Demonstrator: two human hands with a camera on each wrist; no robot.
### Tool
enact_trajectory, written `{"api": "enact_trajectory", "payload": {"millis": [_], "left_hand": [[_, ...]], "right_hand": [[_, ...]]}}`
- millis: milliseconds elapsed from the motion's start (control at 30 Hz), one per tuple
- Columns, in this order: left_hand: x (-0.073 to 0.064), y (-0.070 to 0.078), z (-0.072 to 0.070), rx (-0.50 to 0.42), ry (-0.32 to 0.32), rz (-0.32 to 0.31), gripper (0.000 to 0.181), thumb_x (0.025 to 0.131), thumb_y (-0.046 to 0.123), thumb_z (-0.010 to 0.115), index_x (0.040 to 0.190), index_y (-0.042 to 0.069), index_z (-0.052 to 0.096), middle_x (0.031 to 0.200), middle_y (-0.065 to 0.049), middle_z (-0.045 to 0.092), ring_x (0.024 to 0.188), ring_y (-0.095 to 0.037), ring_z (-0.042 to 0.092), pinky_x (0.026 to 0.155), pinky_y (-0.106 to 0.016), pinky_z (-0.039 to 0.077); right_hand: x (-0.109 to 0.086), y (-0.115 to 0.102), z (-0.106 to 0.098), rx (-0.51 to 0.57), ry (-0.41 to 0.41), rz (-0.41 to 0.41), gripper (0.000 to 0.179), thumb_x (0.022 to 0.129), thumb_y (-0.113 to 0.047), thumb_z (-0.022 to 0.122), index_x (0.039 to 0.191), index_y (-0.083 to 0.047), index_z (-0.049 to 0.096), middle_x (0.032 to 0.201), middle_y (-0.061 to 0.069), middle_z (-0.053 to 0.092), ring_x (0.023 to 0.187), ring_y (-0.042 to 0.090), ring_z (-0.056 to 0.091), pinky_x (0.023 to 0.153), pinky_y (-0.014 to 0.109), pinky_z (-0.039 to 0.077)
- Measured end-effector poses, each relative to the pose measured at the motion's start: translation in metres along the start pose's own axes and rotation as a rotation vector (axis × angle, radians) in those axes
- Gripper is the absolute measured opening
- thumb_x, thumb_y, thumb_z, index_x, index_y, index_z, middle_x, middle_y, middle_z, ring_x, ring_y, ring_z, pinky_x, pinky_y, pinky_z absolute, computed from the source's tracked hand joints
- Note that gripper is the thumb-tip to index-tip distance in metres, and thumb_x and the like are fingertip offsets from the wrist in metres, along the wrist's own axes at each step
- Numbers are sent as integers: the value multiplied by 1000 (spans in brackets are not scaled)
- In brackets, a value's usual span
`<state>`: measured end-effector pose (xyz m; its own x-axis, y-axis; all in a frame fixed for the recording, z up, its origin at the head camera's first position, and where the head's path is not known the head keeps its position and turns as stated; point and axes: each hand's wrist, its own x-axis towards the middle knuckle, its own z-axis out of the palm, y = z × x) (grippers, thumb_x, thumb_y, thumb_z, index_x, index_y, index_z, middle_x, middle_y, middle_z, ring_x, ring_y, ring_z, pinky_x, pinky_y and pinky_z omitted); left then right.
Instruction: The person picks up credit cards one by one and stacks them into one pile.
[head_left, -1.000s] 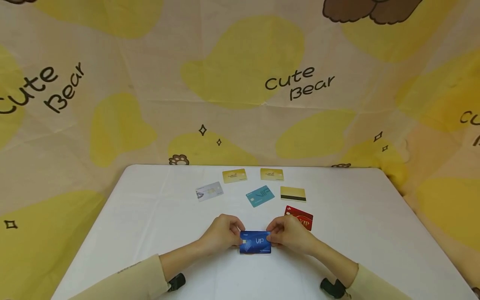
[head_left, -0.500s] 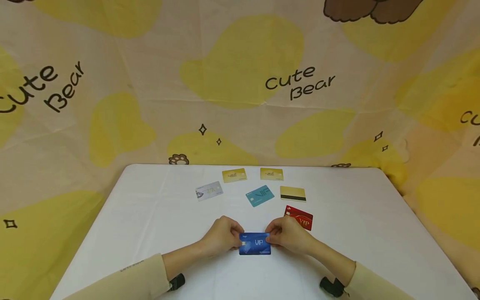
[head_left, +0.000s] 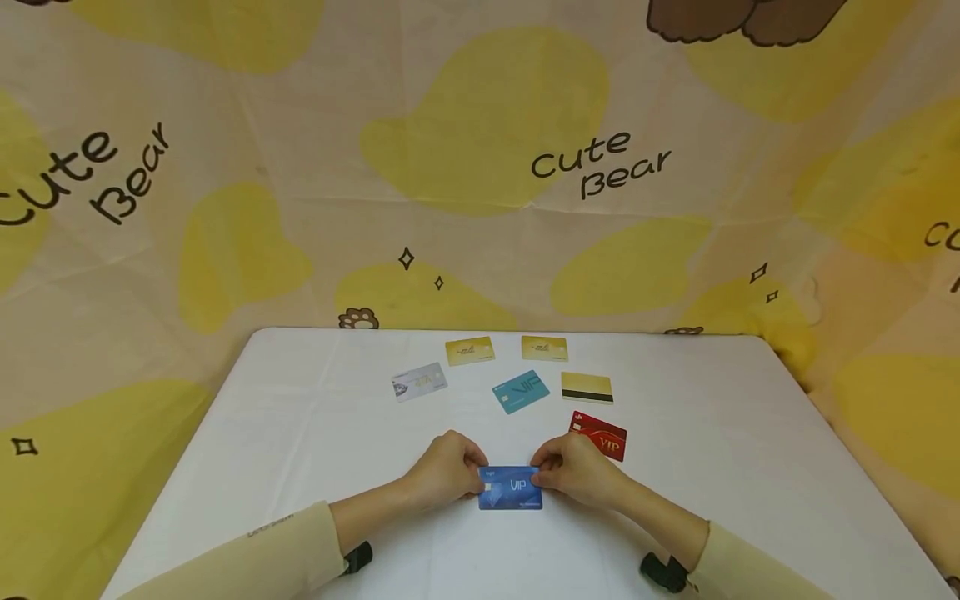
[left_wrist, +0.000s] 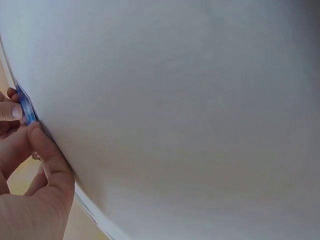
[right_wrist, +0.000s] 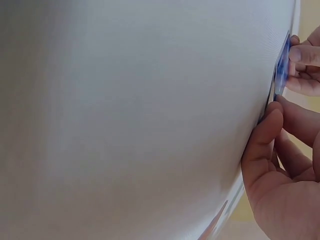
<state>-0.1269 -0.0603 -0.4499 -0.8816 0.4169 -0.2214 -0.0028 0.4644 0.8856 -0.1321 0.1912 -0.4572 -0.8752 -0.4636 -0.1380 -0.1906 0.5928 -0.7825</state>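
A blue VIP card [head_left: 512, 493] faces up near the middle of the table, with a pale chip at its left and white lettering. My left hand [head_left: 444, 472] pinches its left edge between thumb and fingers. At the opposite short edge, my right hand [head_left: 576, 472] pinches it the same way. In the left wrist view the blue card [left_wrist: 26, 105] shows edge-on, low over the white surface. The right wrist view also has the card [right_wrist: 283, 67] between the two hands. A red VIP card [head_left: 606, 433] lies just behind my right hand, partly covered by it.
Farther back lie a teal card [head_left: 521, 392], a silver card [head_left: 419, 382], a gold card with a dark stripe [head_left: 587, 388], and two more gold cards, one left [head_left: 470, 351] and one right [head_left: 544, 348]. The white table [head_left: 300, 433] ends at a yellow printed cloth [head_left: 480, 167].
Both hands keep their pinch on the blue card, which has shifted very slightly toward the front edge and now looks paler. The other cards stay where they were.
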Motion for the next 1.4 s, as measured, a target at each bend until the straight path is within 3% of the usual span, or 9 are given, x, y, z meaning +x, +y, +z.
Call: {"api": "enact_trajectory", "payload": {"millis": [1400], "left_hand": [[2,1,-1,-23,-5,-8,19,79,-14,76,97,-9,72,67,-5,60,56,-12,54,52,-22,47]], "right_hand": [[3,0,-2,-43,-28,-20,13,89,-9,84,100,-4,78,79,-6,65,74,15,58,65,21,50]]}}
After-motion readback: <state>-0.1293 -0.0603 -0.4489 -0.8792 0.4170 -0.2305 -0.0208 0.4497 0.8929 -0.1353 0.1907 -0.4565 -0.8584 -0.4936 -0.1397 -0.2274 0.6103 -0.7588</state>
